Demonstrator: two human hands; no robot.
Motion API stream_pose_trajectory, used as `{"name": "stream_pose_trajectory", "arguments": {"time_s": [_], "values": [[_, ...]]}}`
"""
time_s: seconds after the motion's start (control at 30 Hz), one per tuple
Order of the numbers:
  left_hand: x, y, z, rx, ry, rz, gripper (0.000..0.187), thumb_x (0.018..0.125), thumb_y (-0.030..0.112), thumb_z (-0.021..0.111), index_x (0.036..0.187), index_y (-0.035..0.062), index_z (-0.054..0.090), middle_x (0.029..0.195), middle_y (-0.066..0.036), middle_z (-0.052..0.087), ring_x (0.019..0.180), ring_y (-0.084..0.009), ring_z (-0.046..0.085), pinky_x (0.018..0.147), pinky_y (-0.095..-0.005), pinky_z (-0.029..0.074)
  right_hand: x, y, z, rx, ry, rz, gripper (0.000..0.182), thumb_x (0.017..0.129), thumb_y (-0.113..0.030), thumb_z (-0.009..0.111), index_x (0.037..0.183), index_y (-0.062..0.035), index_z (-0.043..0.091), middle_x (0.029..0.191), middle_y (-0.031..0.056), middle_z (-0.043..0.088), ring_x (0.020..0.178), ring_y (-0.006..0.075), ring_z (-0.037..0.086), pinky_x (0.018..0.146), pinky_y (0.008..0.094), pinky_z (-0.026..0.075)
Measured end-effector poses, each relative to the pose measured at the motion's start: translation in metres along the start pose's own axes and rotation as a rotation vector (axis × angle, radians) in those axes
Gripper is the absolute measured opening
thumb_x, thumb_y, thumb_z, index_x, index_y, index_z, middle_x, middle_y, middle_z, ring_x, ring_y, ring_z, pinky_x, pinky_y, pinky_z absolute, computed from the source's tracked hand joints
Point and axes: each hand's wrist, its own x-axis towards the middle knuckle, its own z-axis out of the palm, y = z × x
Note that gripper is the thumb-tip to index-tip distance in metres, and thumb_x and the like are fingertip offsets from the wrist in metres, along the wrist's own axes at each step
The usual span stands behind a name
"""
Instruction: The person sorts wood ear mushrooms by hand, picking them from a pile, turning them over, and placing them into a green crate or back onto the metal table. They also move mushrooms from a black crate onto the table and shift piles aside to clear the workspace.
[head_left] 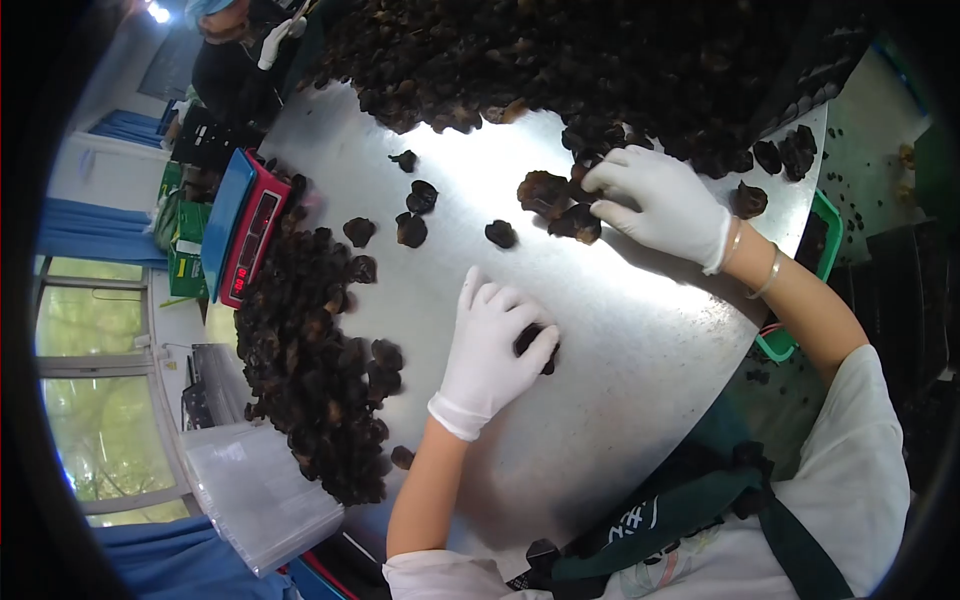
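Gripping a dark piece (527, 339) — long axis hidden — left hand (494, 345) curls; right hand (660, 205) grip unclear.

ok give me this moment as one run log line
left hand: holding dark piece | right hand: at loose pieces near large pile | table: smaller pile beside scale | scale: display lit

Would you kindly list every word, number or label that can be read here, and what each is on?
Nothing reads with certainty.
Scale: red digits, too small and blurred.
Dark green apron: white characters, broken by folds.
Green box: white marking, too small.
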Motion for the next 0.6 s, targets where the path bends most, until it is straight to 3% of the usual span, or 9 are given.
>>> {"name": "stream_pose_trajectory", "arguments": {"time_s": [0.03, 0.17, 0.27, 0.33, 0.4, 0.53, 0.6], "values": [[-0.001, -0.004, -0.002, 0.015, 0.051, -0.021, 0.008, 0.082, 0.011, 0.069, 0.09, 0.0091, 0.068, 0.101, -0.006, 0.063, 0.1, -0.0277, 0.057, 0.114, -0.051, 0.029, 0.001, -0.001, 0.005, -0.026, 0.04, -0.039, 0.017, 0.086, -0.023, 0.066, 0.088, -0.0065, 0.067, 0.088, 0.0109, 0.063, 0.085, 0.0319, 0.062, 0.078, 0.0433, 0.05], [0.008, -0.019, -0.01, 0.003, 0.304, -0.143, 0.01, 0.084, 0.008, 0.068, 0.094, 0.005, 0.067, 0.102, -0.009, 0.063, 0.101, -0.0292, 0.058, 0.108, -0.0424, 0.039, -0.01, -0.025, -0.014, -0.047, -0.378, -0.06, 0.016, 0.086, -0.021, 0.066, 0.096, -0.0089, 0.068, 0.088, 0.008, 0.064, 0.088, 0.0283, 0.063, 0.082, 0.0405, 0.05], [0.02, -0.027, -0.007, 0.005, 0.412, -0.215, 0.023, 0.087, 0.005, 0.066, 0.109, 0.0027, 0.066, 0.114, -0.013, 0.062, 0.11, -0.0314, 0.058, 0.102, -0.0381, 0.045, 0.003, -0.021, -0.019, 0.046, -0.175, 0.095, 0.014, 0.086, -0.017, 0.065, 0.096, -0.0088, 0.068, 0.087, 0.008, 0.064, 0.089, 0.0283, 0.063, 0.082, 0.0399, 0.05], [0.029, -0.033, -0.002, -0.029, 0.419, -0.173, 0.028, 0.087, 0.005, 0.066, 0.115, 0.0032, 0.065, 0.121, -0.014, 0.061, 0.114, -0.0318, 0.058, 0.104, -0.0388, 0.044, 0.023, 0.0, -0.002, 0.088, -0.071, -0.134, 0.02, 0.085, -0.007, 0.059, 0.102, -0.0087, 0.069, 0.106, 0.0097, 0.065, 0.102, 0.0287, 0.059, 0.091, 0.0406, 0.049], [0.033, -0.031, -0.001, -0.061, 0.406, -0.186, 0.031, 0.088, 0.004, 0.065, 0.118, 0.0037, 0.066, 0.126, -0.015, 0.061, 0.121, -0.0315, 0.055, 0.106, -0.0391, 0.043, 0.037, 0.005, 0.03, 0.044, 0.032, -0.447, 0.02, 0.086, -0.01, 0.059, 0.104, -0.0077, 0.069, 0.112, 0.0107, 0.064, 0.105, 0.0321, 0.058, 0.09, 0.0433, 0.049], [0.017, -0.025, -0.012, -0.046, 0.404, -0.2, 0.031, 0.088, 0.002, 0.064, 0.119, 0.004, 0.066, 0.128, -0.013, 0.061, 0.125, -0.0297, 0.054, 0.109, -0.0388, 0.04, 0.024, 0.02, 0.031, 0.0, -0.222, -0.356, 0.015, 0.088, -0.013, 0.06, 0.101, -0.0067, 0.066, 0.113, 0.011, 0.062, 0.107, 0.033, 0.057, 0.092, 0.0426, 0.048], [-0.005, -0.021, -0.019, -0.03, 0.383, -0.235, 0.032, 0.087, 0.001, 0.064, 0.119, 0.0034, 0.066, 0.129, -0.013, 0.061, 0.125, -0.029, 0.055, 0.109, -0.0387, 0.04, -0.008, 0.023, 0.005, -0.148, -0.169, -0.341, 0.012, 0.087, -0.013, 0.061, 0.097, -0.0058, 0.063, 0.111, 0.0116, 0.062, 0.106, 0.0325, 0.057, 0.091, 0.0418, 0.048]]}}
